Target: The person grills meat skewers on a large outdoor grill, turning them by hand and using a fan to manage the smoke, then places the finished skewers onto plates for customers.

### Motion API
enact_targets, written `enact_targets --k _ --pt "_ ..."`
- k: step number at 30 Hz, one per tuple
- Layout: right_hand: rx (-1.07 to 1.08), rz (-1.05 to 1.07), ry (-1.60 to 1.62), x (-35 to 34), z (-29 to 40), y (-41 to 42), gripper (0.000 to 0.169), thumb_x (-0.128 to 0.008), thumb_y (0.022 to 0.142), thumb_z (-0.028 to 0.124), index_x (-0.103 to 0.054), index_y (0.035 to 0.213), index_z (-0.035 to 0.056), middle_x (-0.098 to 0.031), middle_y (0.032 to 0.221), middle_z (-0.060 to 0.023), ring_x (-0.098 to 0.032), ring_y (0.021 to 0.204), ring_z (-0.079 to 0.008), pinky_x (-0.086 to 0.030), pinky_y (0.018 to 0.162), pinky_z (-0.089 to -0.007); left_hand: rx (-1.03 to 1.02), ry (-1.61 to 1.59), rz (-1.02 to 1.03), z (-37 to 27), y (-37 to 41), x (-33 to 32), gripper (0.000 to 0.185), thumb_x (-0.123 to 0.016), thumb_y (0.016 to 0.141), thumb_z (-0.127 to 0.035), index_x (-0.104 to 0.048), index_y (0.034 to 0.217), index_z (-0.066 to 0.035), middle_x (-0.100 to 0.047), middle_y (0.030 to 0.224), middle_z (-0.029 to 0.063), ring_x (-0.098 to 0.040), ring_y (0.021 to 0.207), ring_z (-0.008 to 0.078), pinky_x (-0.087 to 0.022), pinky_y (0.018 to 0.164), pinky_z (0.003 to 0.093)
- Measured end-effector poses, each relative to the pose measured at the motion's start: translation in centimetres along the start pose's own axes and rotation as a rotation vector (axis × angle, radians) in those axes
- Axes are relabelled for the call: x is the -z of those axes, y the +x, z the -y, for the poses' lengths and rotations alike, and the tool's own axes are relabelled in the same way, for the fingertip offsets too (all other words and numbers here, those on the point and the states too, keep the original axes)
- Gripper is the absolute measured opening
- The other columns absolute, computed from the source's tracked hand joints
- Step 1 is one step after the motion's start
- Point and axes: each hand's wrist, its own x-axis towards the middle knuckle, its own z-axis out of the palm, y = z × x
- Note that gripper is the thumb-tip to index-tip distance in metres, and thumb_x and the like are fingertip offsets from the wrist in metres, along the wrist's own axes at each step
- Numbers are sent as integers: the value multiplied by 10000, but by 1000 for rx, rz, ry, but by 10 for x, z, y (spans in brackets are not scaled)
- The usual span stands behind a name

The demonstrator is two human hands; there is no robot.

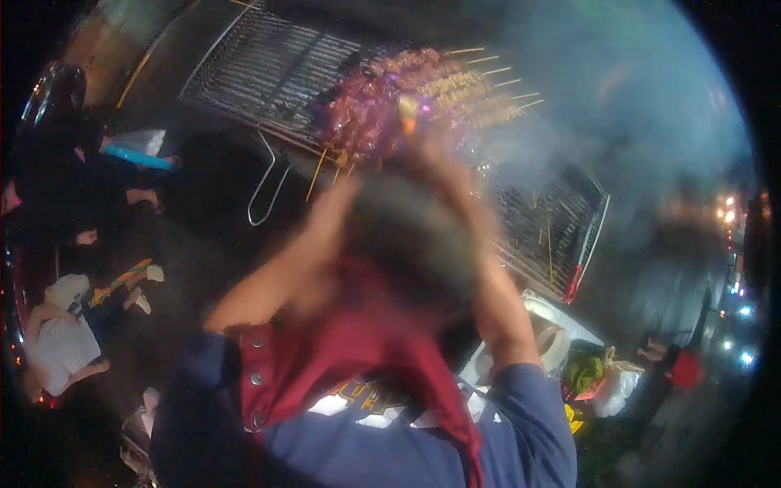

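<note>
My right hand (pixel 436 149), blurred, is closed on a basting brush (pixel 408 113). The bristles are over a dense row of dark red, glossy meat skewers (pixel 366 116) on the charcoal grill. Paler skewers (pixel 467 91) lie beyond them, their bare sticks pointing to the upper right. My left hand (pixel 350 185) is near the stick ends at the grill's near edge. Its fingers are mostly hidden by a dark blurred shape (pixel 409 226) in the middle of the view, so its grip does not show.
Wire grill racks (pixel 274 67) extend to the left and right (pixel 531 226). A bent wire handle (pixel 266 189) juts toward me. Thick smoke (pixel 610 104) veils the right side. A blue-handled tool (pixel 139 157) is at left. Bags (pixel 616 390) sit at lower right. People (pixel 64 341) are nearby.
</note>
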Motion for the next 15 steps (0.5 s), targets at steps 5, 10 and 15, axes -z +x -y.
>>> enact_targets --k 5,10,15 --pt "-140 -34 328 21 29 8 230 -638 682 13 -570 891 78 -623 878 -98 -615 712 -256 -493 625 -316 -61 107 37 41 -7 -12 114 -492 763 -44 -551 835 22 -572 810 244 -554 802 425 -434 697 493" --pt "-330 -250 190 27 4 -1 215 -633 709 10 -586 913 59 -628 852 -94 -615 735 -223 -485 652 -302 -99 111 -17 48 -4 -40 109 -516 772 -50 -556 848 17 -576 811 236 -553 789 422 -437 701 483" --pt "-194 -203 129 0 -12 8 251 -612 714 27 -598 962 66 -624 900 -118 -617 767 -267 -488 667 -331 1 143 -120 -10 -7 14 129 -554 778 -75 -568 859 25 -582 815 229 -552 791 424 -441 714 484"
